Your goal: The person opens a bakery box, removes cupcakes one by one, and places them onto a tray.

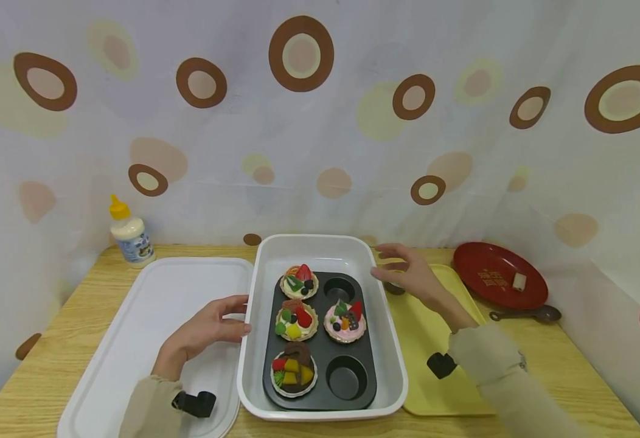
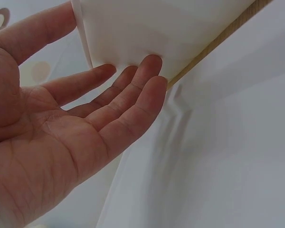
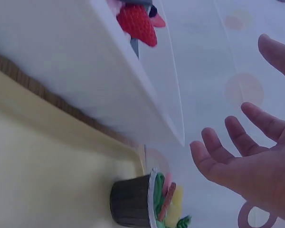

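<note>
Lopsided tub: chief risk; left hand (image 1: pixel 210 331) touched the white tub (image 1: pixel 320 415), right hand (image 1: pixel 413 277) did not, so a lift begun then would probably have tipped it.
Sliding tin: a tilt could have sent the dark muffin tin (image 1: pixel 321 392) along the tub floor, perhaps jolting the tarts.
Cupcake knock: dark-cased cupcake (image 3: pixel 133 202) stood on the yellow tray (image 1: pixel 429 395), near its far left corner, just below the right hand; a low sweep might have toppled it.
Left hand: fingers apart, loosely bent, gripping nothing; tips against the tub's left wall, one digit at the rim.
Right hand: spread wide, palm bare, nothing held; fingertips just short of the right rim.
Tub: mid-counter (image 1: pixel 24 377), far end near the back edge, between the white tray (image 1: pixel 150 316) and the yellow one.
Tin: inside the tub; tarts filled three left cups and the middle right, the pink tart (image 1: pixel 345 325). Far right and near right cups were bare.
</note>
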`<state>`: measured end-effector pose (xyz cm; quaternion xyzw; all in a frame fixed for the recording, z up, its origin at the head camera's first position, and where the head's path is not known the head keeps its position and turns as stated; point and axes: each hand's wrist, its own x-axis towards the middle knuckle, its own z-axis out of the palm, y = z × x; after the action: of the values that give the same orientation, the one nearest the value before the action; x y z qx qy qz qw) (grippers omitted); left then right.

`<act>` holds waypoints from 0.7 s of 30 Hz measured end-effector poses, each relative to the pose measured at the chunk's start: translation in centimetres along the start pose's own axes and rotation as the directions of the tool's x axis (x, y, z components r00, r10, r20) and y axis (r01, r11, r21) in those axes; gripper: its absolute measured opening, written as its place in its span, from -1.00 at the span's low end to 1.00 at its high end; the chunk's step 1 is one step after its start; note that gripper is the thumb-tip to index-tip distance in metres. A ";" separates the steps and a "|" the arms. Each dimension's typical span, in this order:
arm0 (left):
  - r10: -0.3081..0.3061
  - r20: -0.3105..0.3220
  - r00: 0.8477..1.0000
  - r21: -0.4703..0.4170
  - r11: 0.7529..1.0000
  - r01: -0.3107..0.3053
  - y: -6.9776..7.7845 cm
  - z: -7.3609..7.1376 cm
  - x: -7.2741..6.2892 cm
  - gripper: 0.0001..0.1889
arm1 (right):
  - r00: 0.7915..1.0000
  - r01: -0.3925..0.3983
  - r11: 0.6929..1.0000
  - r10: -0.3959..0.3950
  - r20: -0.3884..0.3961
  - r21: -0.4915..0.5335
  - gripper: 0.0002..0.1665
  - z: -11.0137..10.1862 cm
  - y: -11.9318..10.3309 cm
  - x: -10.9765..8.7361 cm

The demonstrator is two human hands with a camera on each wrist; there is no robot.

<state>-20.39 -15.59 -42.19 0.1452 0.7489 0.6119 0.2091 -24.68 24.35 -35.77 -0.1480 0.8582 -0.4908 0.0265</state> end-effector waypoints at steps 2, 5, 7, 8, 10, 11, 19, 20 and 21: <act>-0.007 -0.005 1.000 0.005 1.000 0.007 -0.1 0.0 0.1 -0.25 | 0.999 0.036 0.999 -0.036 0.032 0.013 -0.36 0.9 -0.4 -0.2; -0.009 -0.009 1.000 0.012 1.000 0.009 -0.3 0.1 0.1 -0.25 | 0.995 0.062 0.997 -0.065 0.077 0.035 -0.39 2.1 -1.1 -0.5; -0.005 -0.005 1.000 0.010 1.000 0.005 -0.4 0.0 0.1 -0.24 | 0.993 0.060 0.997 -0.064 0.101 0.043 -0.40 2.9 -1.5 -0.7; 0.001 -0.002 1.000 0.007 1.000 -0.001 -0.4 0.0 0.1 -0.24 | 0.992 0.057 0.997 -0.061 0.110 0.044 -0.41 3.2 -1.7 -0.8; 0.012 0.008 1.000 -0.002 1.000 -0.012 -0.3 -0.1 0.1 -0.23 | 0.991 0.048 0.998 -0.053 0.124 0.043 -0.41 3.8 -2.1 -0.9; 0.018 0.014 1.000 -0.008 1.000 -0.018 -0.3 -0.1 0.0 -0.23 | 0.991 0.040 0.998 -0.045 0.128 0.043 -0.42 4.1 -2.2 -1.0; 0.028 0.025 0.999 -0.022 0.999 -0.028 -0.1 -0.1 0.0 -0.23 | 0.989 0.037 0.997 -0.027 0.148 -0.065 -0.42 4.8 -2.3 -1.1; 0.027 0.025 0.999 -0.023 0.999 -0.027 -0.1 -0.1 0.0 -0.23 | 0.987 0.027 0.997 -0.015 0.157 -0.076 -0.40 4.7 -2.2 -1.1; 0.026 0.025 0.999 -0.023 0.999 -0.026 -0.1 -0.1 0.0 -0.23 | 0.986 0.020 0.996 -0.006 0.169 -0.083 -0.38 4.7 -2.2 -1.1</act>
<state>-20.46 -15.69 -42.28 0.1604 0.7374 0.6209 0.2123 -22.23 19.70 -36.44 -0.1955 0.8719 -0.4399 0.0896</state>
